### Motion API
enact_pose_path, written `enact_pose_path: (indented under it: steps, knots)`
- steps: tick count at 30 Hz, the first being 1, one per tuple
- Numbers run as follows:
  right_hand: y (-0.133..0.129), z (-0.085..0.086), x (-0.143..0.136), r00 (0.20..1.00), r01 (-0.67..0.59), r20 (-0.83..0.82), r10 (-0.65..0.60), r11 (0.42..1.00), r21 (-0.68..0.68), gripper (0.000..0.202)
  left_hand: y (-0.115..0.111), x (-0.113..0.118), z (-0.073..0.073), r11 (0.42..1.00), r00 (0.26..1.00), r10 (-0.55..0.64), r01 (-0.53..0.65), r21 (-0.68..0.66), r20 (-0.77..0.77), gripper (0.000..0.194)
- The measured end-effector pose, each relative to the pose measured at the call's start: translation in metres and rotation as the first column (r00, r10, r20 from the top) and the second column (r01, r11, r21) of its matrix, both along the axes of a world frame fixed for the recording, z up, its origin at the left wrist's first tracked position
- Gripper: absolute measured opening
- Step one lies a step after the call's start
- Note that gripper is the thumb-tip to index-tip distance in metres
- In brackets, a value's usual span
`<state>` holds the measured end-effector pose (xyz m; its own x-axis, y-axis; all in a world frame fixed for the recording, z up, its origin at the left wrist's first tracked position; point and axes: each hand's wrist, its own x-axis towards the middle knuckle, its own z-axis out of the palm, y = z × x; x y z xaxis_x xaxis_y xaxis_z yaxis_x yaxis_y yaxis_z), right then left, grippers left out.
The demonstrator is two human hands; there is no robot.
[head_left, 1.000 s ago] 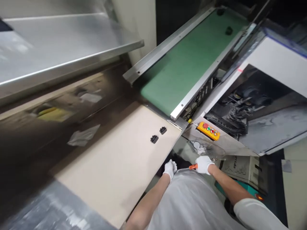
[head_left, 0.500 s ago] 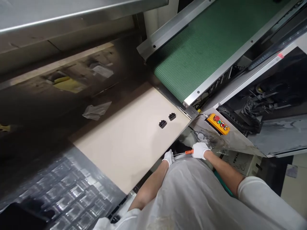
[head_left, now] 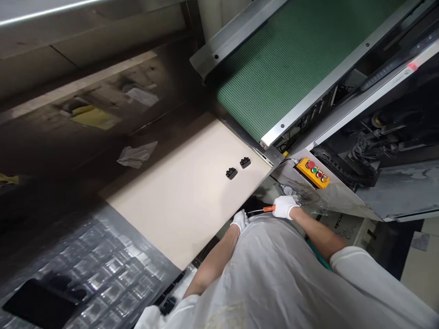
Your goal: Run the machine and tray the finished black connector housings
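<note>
In my right hand (head_left: 285,207), gloved in white, is a screwdriver (head_left: 269,209) with an orange handle and a thin metal shaft. The fingers wrap the handle, and the shaft points left. Close to its tip is my left hand (head_left: 240,220), also in a white glove, with its fingers closed near my apron (head_left: 270,256). Whatever those fingers grip is hidden. Just beyond both hands, two small black blocks with knobbed tops, one nearer (head_left: 231,173) and one farther right (head_left: 245,162), rest on a beige board (head_left: 181,187).
A green ribbed conveyor (head_left: 291,68) with metal side rails lies ahead. To the right is a yellow button box (head_left: 313,173). Clear plastic trays (head_left: 109,274) and a flat black object (head_left: 39,304) lie at lower left. A crumpled clear bag (head_left: 137,155) is beyond the board.
The view has shifted slightly. The screwdriver and my right hand sit a little higher in view, and the shaft shows as a single thin line. My left hand remains closed near its tip.
</note>
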<state>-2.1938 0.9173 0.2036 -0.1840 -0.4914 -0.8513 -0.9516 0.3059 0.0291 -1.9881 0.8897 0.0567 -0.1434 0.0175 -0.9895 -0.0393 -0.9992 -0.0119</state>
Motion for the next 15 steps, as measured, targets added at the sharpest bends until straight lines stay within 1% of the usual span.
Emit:
enact_pose_path:
  steps: [5,7,10,12,13,15]
  knots:
    - [0.009,-0.013,-0.008,0.999,0.006,0.037,-0.006,1.000,0.017,0.044,0.000,-0.001,-0.004,0.999,0.994,-0.028,0.030,-0.013,0.110,0.038]
    - [0.015,-0.022,-0.013,0.996,0.028,0.081,-0.028,1.000,-0.004,0.040,0.001,-0.004,-0.003,0.998,0.990,-0.045,0.051,-0.043,0.134,0.036]
    - [0.028,-0.041,-0.020,0.980,0.086,0.186,-0.071,0.994,-0.072,0.026,0.003,-0.013,-0.001,0.988,0.986,-0.075,0.094,-0.124,0.146,0.034]
    - [0.039,-0.057,-0.026,0.957,0.158,0.264,-0.117,0.978,-0.138,0.024,0.004,-0.017,0.001,0.973,0.986,-0.097,0.122,-0.194,0.136,0.034]
    - [0.044,-0.067,-0.030,0.941,0.212,0.303,-0.152,0.962,-0.175,0.027,0.004,-0.016,0.002,0.964,0.985,-0.106,0.135,-0.231,0.133,0.034]
    - [0.054,-0.087,-0.037,0.890,0.358,0.381,-0.250,0.901,-0.246,0.036,0.003,-0.009,0.006,0.941,0.981,-0.126,0.165,-0.295,0.148,0.035]
